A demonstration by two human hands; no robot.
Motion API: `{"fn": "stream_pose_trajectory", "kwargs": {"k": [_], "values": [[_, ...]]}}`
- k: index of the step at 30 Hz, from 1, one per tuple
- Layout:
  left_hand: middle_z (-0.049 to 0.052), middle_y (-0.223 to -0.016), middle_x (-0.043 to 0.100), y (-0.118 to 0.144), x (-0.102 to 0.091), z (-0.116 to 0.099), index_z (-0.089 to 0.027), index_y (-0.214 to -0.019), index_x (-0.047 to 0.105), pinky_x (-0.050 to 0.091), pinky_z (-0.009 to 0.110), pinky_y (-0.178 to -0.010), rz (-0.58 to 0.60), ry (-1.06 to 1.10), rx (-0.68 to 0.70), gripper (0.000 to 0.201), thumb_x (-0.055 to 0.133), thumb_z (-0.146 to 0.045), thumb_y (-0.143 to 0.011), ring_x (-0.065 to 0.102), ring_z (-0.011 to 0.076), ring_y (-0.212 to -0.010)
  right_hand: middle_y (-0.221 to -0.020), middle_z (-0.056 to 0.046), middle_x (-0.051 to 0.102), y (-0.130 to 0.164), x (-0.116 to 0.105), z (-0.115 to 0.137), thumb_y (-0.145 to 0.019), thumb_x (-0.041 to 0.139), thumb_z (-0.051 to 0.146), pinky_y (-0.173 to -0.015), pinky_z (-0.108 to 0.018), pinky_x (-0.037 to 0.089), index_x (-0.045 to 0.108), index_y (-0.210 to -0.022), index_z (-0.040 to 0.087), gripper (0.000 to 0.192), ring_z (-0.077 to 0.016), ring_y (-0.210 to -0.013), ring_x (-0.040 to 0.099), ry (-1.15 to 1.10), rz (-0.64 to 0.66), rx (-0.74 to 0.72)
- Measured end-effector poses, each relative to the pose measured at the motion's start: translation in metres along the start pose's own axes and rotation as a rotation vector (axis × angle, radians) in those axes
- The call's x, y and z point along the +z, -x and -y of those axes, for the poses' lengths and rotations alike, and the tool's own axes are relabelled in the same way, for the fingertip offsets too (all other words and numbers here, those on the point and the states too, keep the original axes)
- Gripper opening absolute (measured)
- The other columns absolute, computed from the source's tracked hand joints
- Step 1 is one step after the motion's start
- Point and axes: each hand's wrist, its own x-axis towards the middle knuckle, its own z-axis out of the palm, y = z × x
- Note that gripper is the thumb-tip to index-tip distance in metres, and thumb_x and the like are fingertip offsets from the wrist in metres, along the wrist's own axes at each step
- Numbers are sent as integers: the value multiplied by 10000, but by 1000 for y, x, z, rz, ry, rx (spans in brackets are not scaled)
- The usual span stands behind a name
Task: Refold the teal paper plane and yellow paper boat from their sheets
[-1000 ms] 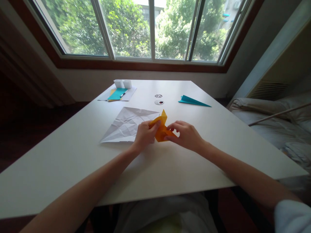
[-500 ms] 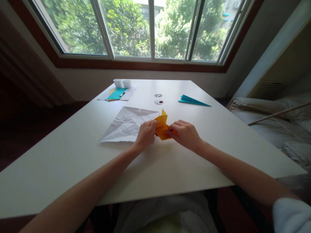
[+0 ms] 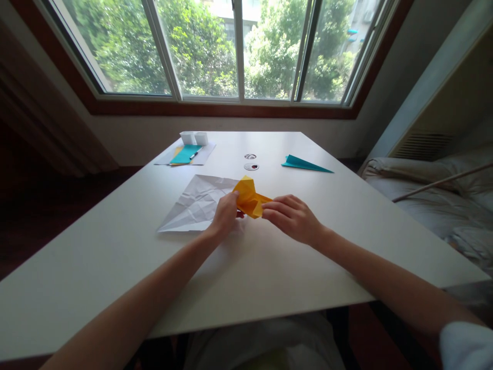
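- Head view: orange folded paper between the two hands, over the right-hand edge of a creased white sheet; seems held up off the table.
- Left hand: thumb on top at the paper's left edge, fingers curled beneath; pinching it. Undersides in shadow.
- Right hand: fingers pressed together, tips closed on the paper's right part; thumb hidden behind them.
- Key relation: paper lies right of the left fingers, left of the right fingertips. Longer span runs roughly crosswise, hand to hand; exact axis hard to tell, folds irregular. Both hands touching; bulk nearer the left.
- Beyond, to the right, apart from both hands: teal folded paper, narrow end pointing right.
- Far left: teal sheet, pen on it.
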Motion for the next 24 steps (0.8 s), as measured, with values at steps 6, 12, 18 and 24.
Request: {"fn": "stream_pose_trajectory", "kwargs": {"k": [6,12,18,24], "values": [[40,-736,606,-3,-4,-2,-128,-821,563,432,218,-470,0,182,-89,240,454,-335,-770,548,123,-568,-1250,-46,571,-2,-2,9,-905,439,227,-918,-367,398,589,-934,219,153,-189,-1122,491,11,54,-10],[21,-730,601,-6,-9,-6,-143,-855,529,442,223,-482,-91,350,-110,186,420,-283,-799,541,108,-527,-1378,-92,437,0,2,8,-905,421,238,-1041,-426,307,555,-933,180,149,-229,-1276,352,71,140,-13],[-3,-668,567,-9,-13,-9,-146,-861,506,440,222,-482,-140,428,-118,166,391,-248,-798,516,100,-483,-1251,-53,563,4,2,-2,-912,412,258,-1076,-459,227,552,-964,190,164,-231,-1260,388,42,212,22],[21,-691,561,-6,-8,-1,-131,-810,549,433,223,-492,-44,198,114,265,459,-379,-790,528,122,-562,-1064,-91,660,2,0,-4,-907,422,327,-963,-423,312,481,-1127,179,271,-217,-1058,568,-113,206,189]]}}
